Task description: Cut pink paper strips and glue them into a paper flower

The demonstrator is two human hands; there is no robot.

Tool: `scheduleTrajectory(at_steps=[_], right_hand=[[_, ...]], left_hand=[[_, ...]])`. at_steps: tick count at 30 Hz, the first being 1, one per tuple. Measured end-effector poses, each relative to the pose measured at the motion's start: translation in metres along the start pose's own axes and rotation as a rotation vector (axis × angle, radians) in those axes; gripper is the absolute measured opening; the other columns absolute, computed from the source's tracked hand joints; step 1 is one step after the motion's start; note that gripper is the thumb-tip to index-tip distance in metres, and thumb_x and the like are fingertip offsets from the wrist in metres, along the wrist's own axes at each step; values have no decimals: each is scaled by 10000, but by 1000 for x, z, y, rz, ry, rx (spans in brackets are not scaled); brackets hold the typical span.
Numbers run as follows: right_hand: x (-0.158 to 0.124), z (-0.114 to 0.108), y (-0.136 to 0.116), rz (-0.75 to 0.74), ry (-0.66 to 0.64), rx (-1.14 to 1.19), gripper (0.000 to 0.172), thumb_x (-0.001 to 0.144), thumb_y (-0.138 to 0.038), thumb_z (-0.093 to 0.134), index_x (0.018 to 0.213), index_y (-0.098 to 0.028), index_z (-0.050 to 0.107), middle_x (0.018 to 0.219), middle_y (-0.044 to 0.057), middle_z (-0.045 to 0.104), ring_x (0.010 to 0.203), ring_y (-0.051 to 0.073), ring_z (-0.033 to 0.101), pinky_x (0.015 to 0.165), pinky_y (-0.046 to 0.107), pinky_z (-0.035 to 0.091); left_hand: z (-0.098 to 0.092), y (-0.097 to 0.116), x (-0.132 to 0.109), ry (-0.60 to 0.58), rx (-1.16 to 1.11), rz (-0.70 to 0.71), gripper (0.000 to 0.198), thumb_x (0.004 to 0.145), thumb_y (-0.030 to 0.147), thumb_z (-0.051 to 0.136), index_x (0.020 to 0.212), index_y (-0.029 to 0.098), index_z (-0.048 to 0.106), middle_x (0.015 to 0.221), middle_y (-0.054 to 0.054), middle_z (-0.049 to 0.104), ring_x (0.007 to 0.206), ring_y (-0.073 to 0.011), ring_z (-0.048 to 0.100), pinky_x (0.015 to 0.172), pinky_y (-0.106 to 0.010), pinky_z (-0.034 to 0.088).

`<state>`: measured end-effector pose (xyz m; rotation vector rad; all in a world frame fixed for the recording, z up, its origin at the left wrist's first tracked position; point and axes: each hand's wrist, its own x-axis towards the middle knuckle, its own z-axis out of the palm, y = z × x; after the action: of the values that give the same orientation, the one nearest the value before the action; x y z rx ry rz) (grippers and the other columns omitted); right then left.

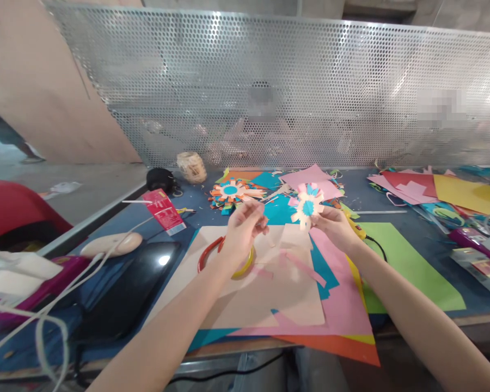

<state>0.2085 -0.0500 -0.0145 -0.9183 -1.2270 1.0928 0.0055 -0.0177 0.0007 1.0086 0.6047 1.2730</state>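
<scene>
My right hand [334,224] pinches a paper flower [315,210] by its edge, upright above the sheets. The flower has pale peach petals, a few pink and blue ones at the top, and a blue centre. To its left is my left hand [247,220], fingers drawn together in a pinch; whether something small is in them I cannot make out. Below that hand, partly covered by the wrist, lie red and yellow loop handles [209,253], which look like scissors. Pink paper strips [304,268] rest on the peach paper sheet [265,305]. A second paper flower [230,190] lies beyond my left hand.
Green paper [412,267] and a yellow-handled corded tool [356,227] are at right. Left are a black phone-like slab [126,288], a red packet [164,212] and white cables [44,321]. A perforated metal panel [228,71] closes the back. More coloured paper [469,193] lies far right.
</scene>
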Motion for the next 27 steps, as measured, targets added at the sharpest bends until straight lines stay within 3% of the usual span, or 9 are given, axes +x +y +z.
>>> scheduleTrajectory(at_steps=[4,6,11,15,18,22,24,27], right_hand=[[-1,0,-3,-8,12,190,186,582,-342,754,634,-192,657,567,-25,597,535,95,536,552,238,432],[-1,1,-6,0,68,273,185,554,-333,770,625,-205,658,555,-32,597,524,95,539,538,235,440],[-2,3,-11,16,107,348,189,538,-319,777,584,-203,635,533,-40,577,513,92,529,546,239,470],[-1,4,-9,49,119,361,193,548,-314,774,613,-204,629,533,-49,556,491,86,510,512,238,469],[0,3,-7,51,119,364,198,570,-306,760,589,-200,595,535,-48,545,497,87,504,514,240,466],[0,4,-5,69,108,356,207,604,-319,735,582,-207,562,536,-53,527,498,84,482,536,245,453],[-1,6,-3,85,69,329,223,637,-347,709,569,-207,550,518,-55,499,494,83,465,549,251,444],[-2,8,-1,108,33,308,235,651,-383,695,582,-206,556,550,-45,513,538,93,483,555,254,429]], left_hand=[[-2,-12,-5,-153,490,-148,226,656,310,675,802,178,564,711,25,528,541,-75,515,496,-220,418],[-4,-17,-7,-252,673,-144,252,658,325,673,839,180,574,775,1,555,598,-92,541,516,-219,411],[-3,-17,-12,-439,870,-88,256,680,377,647,843,191,579,779,-12,592,615,-109,525,529,-229,394],[-1,-15,-12,-424,961,-1,217,689,384,634,707,178,565,764,-30,595,674,-139,537,565,-251,401],[0,-16,-11,-362,723,52,194,694,353,629,680,179,546,907,-62,614,889,-189,570,712,-296,450],[2,-14,-9,-303,127,7,179,690,301,647,642,180,523,1047,-62,628,1075,-223,544,930,-377,410],[3,-12,-7,-239,-117,-41,186,686,295,649,628,181,514,1062,-66,634,1093,-233,544,953,-391,407],[3,-6,-6,-109,-299,-125,163,715,309,614,661,184,524,933,-70,654,983,-211,599,894,-381,462]])
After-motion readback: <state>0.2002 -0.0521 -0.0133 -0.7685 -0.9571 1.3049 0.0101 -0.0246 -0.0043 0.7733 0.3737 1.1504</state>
